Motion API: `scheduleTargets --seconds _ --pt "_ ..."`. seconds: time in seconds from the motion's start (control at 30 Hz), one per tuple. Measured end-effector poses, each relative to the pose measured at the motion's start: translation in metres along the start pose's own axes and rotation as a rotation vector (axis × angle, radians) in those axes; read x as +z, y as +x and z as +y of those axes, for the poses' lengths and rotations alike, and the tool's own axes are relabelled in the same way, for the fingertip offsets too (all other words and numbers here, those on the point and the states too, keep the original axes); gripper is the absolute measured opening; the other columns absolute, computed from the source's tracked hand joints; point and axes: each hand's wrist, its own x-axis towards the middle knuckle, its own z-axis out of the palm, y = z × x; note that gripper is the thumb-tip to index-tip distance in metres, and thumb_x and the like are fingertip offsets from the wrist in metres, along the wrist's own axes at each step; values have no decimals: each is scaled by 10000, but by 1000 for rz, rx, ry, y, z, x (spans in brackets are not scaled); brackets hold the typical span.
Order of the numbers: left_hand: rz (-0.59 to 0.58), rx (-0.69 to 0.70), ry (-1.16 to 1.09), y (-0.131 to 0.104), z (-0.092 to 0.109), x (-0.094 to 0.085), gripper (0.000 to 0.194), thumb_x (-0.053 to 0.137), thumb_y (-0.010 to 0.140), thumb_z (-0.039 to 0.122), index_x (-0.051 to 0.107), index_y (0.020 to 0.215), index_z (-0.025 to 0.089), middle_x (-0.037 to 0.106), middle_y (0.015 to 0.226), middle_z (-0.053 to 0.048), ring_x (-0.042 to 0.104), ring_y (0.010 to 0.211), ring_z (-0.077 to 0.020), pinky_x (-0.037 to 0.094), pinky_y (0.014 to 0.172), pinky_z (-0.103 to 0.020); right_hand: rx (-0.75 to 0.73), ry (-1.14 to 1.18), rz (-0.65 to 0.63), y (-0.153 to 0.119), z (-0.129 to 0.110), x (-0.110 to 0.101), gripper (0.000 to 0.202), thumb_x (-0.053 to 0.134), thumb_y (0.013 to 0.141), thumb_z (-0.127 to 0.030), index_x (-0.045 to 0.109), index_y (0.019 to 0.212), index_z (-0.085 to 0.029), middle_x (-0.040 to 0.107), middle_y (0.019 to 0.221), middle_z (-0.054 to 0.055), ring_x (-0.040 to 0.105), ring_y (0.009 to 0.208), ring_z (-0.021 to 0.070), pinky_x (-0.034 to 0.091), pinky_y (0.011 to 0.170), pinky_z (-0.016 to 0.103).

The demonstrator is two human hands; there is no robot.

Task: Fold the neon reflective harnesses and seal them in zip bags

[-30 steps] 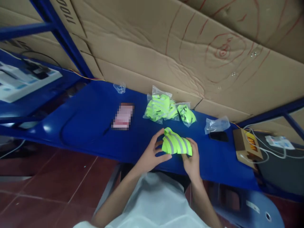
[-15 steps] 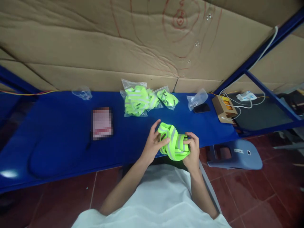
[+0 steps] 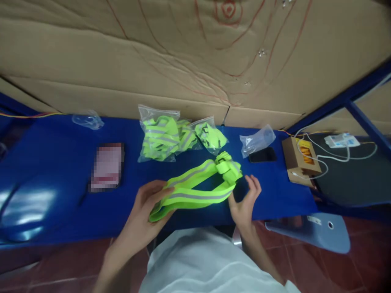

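Note:
A neon yellow-green reflective strap (image 3: 195,195) with a grey stripe stretches out in a long loop above the blue table. My left hand (image 3: 152,199) is closed round the loop's left end. At the other end the strap bunches into a folded bundle with a dark buckle. Beside that bundle is my right hand (image 3: 244,203), thumb and fingers spread; its thumb is close to the strap's lower edge, and whether it touches is unclear. Behind the strap lie a clear zip bag of similar straps (image 3: 160,138) and a smaller bag of straps (image 3: 210,136).
On the blue table (image 3: 61,162) lie a blurred-out pinkish item (image 3: 106,167), a crumpled clear bag (image 3: 88,120), another clear bag (image 3: 259,140), a dark phone (image 3: 262,155) and a cardboard box (image 3: 301,160). White cables and a power strip (image 3: 342,141) are at right. A blue-grey stool (image 3: 324,232) stands below.
The bunched strap has been drawn out into a long loop. My left hand has moved left with one end, while my right hand has opened beside the bundle. The camera view has shifted.

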Motion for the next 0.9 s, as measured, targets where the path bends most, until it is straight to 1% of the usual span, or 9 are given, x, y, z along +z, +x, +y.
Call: scheduleTargets --seconds 0.1,0.2,0.27,0.37,0.43,0.53,0.7,0.83,0.9 --pt "-279 -140 155 -18 -7 5 465 652 950 330 538 1400 312 316 1637 -129 458 1441 -373 499 1084 -594 -94 86 -101 -8 9 -7 745 750 871 -358 368 1500 -246 397 1439 173 456 1377 340 465 1090 586" --pt "-305 -165 272 -22 15 9 495 712 900 426 566 1352 287 245 1688 -145 316 1519 -459 315 1150 -765 -247 175 -262 6 19 -20 763 755 866 -476 387 1501 -268 373 1467 161 493 1355 342 498 1070 560" --pt "-228 -110 261 -11 41 18 493 752 866 478 597 1282 265 332 1645 -154 343 1510 -438 247 1204 -743 -304 127 -379 28 23 -24 680 682 917 -509 421 1502 -279 387 1510 164 456 1403 372 454 1101 587" --pt "-107 10 229 12 71 49 544 769 849 524 595 1292 262 361 1625 -170 375 1501 -398 319 1221 -642 -357 -34 -486 62 22 -17 616 647 963 -426 423 1529 -337 377 1611 143 369 1495 406 326 1173 635" --pt "-195 41 314 23 73 73 744 765 829 591 508 1455 280 266 1680 -200 289 1539 -454 249 1216 -712 -419 -88 -579 77 17 -8 604 618 988 -378 405 1553 -369 353 1659 113 342 1526 395 285 1195 635" --pt "-316 3 447 24 48 89 826 734 891 505 355 1595 297 293 1681 -200 275 1548 -454 178 1218 -743 -360 -146 -627 84 9 2 588 549 1023 -330 381 1587 -345 404 1645 115 432 1480 364 366 1166 580" --pt "-393 45 370 5 -1 49 675 587 1014 332 305 1621 247 415 1635 -152 411 1512 -305 275 1274 -569 -73 -101 -466 72 13 -9 536 498 1033 -364 446 1552 -239 551 1528 143 565 1368 324 509 1061 469" --pt "-325 114 306 -7 -23 12 364 594 1002 254 624 1365 243 597 1492 -104 569 1386 -279 366 1249 -527 214 -28 -308 59 24 -22 426 533 1019 -428 611 1391 -236 762 1142 85 733 925 239 588 778 354" --pt "-288 128 319 -11 -29 -1 239 618 988 245 693 1213 224 645 1428 -104 609 1333 -289 391 1231 -537 250 -79 -197 55 27 -24 434 571 999 -432 622 1372 -215 764 1089 92 729 899 250 590 770 379"
